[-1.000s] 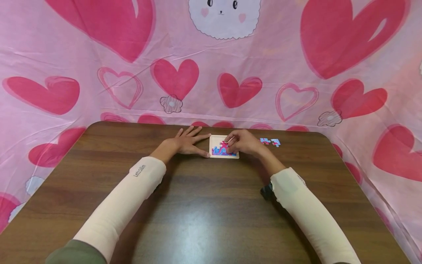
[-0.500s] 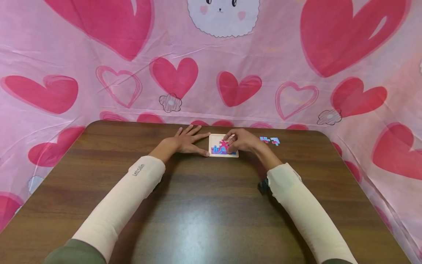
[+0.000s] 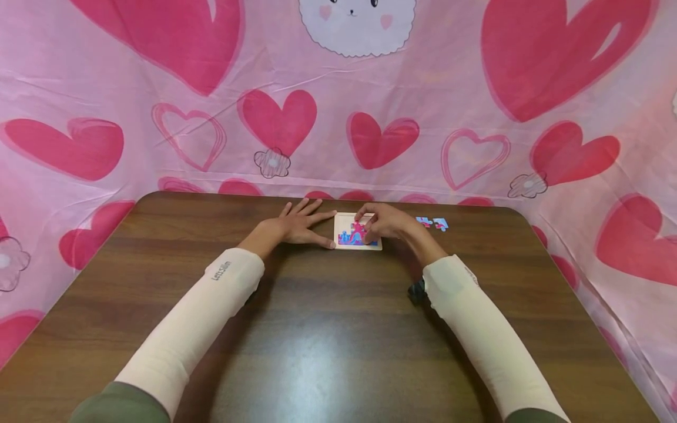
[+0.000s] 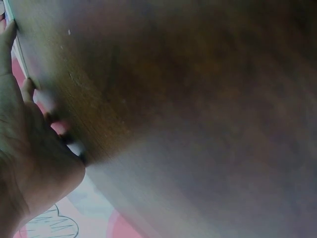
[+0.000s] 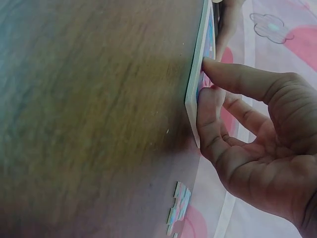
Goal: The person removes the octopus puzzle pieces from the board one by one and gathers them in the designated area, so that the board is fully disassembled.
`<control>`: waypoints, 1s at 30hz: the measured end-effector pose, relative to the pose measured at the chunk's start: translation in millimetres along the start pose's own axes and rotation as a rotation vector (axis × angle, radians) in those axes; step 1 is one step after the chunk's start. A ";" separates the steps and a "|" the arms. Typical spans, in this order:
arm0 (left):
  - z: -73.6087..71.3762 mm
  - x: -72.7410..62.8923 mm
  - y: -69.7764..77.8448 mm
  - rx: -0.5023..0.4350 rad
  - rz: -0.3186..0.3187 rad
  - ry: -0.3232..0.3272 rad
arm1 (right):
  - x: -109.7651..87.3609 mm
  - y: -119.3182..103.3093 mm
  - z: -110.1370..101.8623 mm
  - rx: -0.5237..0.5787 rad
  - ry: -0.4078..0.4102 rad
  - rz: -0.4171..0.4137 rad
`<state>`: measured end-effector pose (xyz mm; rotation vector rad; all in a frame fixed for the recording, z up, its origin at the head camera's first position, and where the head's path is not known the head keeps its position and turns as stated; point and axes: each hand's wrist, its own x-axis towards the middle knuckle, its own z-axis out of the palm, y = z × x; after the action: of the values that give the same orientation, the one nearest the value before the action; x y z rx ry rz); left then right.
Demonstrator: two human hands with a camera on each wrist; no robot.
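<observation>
A small pale wooden puzzle tray [image 3: 344,220] lies near the table's far edge, with pink and blue jigsaw pieces [image 3: 346,238] along its lower part. My left hand [image 3: 301,228] lies spread at its left side, thumb and index fingertip touching the rim, which shows as a thin strip [image 4: 21,57] in the left wrist view. Over the tray's right part, my right hand [image 3: 390,222] has thumb and index finger curled about a pink puzzle piece [image 3: 359,228]. The right wrist view shows those fingertips [image 5: 209,96] close together on the tray, partly hiding the piece.
Two loose puzzle pieces, one [image 3: 424,221] beside the other [image 3: 441,224], lie right of the tray. A brown wooden table [image 3: 317,329] stretches toward me. Behind it hangs a pink cloth [image 3: 328,76] printed with hearts.
My right index finger has shifted slightly up and left over the tray, away from the thumb, uncovering more of the pink piece. The left hand keeps its place at the rim.
</observation>
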<state>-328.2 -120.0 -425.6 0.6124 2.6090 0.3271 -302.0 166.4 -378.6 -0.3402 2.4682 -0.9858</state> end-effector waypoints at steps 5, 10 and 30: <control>-3.0 1.5 -0.3 -0.002 0.003 -0.009 | 2.9 0.8 0.1 0.050 0.004 -0.027; -4.5 4.5 -3.0 -0.001 0.005 -0.015 | 4.2 2.2 0.9 0.096 0.022 -0.050; -7.6 19.7 -13.7 -0.007 0.017 -0.028 | 7.1 2.0 3.0 0.286 0.068 -0.081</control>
<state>-352.6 -123.7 -430.4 0.6330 2.5761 0.3311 -306.7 163.3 -384.2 -0.3179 2.3437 -1.3854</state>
